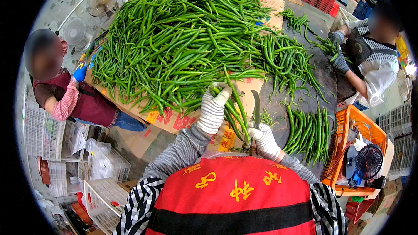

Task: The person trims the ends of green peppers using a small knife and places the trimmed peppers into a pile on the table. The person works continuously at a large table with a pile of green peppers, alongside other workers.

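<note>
My left hand (214,107), in a striped knit glove, grips several long green chili peppers (232,114) whose lower ends point toward my body. My right hand (265,139), gloved alike, is shut on a knife (256,107) with its blade pointing away from me, close beside the pepper ends. Beyond both hands a large heap of green peppers (186,45) lies on cardboard. To the right of my right hand, a neat row of peppers (307,130) rests on the dark tabletop (277,88). Small cut pieces (266,117) lie just past the knife.
An orange plastic crate (341,137) with a small black fan (369,162) stands at the right. A co-worker (369,49) at the right holds peppers in gray gloves. Other people stand at the left (75,94) and far side. White plastic crates (104,199) are at lower left.
</note>
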`<act>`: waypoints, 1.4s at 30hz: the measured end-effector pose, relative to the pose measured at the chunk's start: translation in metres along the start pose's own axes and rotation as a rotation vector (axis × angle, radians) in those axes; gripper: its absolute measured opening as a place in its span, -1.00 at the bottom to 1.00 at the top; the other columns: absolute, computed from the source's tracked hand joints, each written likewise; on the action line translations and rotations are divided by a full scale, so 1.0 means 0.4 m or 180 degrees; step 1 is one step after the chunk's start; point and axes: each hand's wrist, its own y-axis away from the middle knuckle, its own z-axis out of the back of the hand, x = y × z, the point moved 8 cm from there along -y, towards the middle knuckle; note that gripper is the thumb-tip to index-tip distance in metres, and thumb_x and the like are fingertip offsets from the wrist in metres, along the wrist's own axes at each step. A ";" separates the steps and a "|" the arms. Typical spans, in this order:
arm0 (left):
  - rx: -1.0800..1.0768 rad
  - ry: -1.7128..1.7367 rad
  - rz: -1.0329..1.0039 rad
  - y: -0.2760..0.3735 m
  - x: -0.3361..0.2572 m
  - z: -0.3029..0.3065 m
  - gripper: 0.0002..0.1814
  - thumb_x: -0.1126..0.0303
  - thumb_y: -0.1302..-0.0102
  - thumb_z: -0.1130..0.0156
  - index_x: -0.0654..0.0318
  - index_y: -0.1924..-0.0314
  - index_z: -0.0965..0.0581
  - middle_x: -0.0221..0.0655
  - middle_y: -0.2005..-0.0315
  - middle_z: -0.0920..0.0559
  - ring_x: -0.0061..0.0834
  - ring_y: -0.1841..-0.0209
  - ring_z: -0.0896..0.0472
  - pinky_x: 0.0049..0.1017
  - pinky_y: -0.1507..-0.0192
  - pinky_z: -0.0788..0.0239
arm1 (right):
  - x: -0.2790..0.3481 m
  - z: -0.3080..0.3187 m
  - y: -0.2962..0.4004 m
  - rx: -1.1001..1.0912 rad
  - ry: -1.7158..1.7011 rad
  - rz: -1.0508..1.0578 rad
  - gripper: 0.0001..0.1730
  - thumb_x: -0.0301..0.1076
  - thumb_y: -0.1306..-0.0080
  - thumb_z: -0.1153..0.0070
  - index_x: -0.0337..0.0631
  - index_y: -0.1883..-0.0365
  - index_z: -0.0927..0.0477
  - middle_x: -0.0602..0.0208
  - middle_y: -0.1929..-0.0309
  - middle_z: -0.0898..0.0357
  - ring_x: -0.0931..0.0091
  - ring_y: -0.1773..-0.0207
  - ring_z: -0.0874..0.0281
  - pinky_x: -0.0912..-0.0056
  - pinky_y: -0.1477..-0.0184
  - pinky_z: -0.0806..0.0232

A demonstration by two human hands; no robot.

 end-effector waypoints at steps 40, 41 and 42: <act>0.0138 -0.0303 0.0114 -0.044 0.002 -0.073 -0.76 0.32 -0.28 -0.15 0.21 0.09 -0.48 -0.53 0.38 -0.53 -0.63 0.41 -0.48 -0.58 0.38 -0.40 | 0.099 -0.071 -0.101 0.0723 -0.0040 0.0174 -0.54 -0.17 -0.26 -0.09 -0.31 -0.03 -0.49 0.38 0.17 -0.57 0.58 0.15 -0.45 0.47 0.10 -0.33; 0.0183 -0.0609 -0.0111 -0.039 0.001 -0.090 -0.76 0.35 -0.29 -0.13 0.24 0.07 -0.48 -0.52 0.36 -0.53 -0.64 0.39 -0.48 -0.59 0.34 -0.40 | 0.083 -0.078 -0.094 0.0793 -0.0040 -0.0148 -0.59 -0.22 -0.25 -0.09 -0.31 0.01 -0.50 0.39 0.20 -0.57 0.57 0.18 -0.46 0.47 0.10 -0.33; 0.0211 -0.0985 -0.0569 -0.035 0.000 -0.113 -0.69 0.39 -0.29 -0.14 0.30 -0.01 -0.46 -0.46 0.30 -0.55 -0.64 0.31 -0.49 -0.60 0.23 -0.39 | 0.069 -0.077 -0.105 0.0764 -0.0284 0.0082 -0.63 -0.26 -0.23 -0.11 -0.30 0.06 -0.52 0.39 0.25 -0.57 0.57 0.22 -0.46 0.48 0.12 -0.33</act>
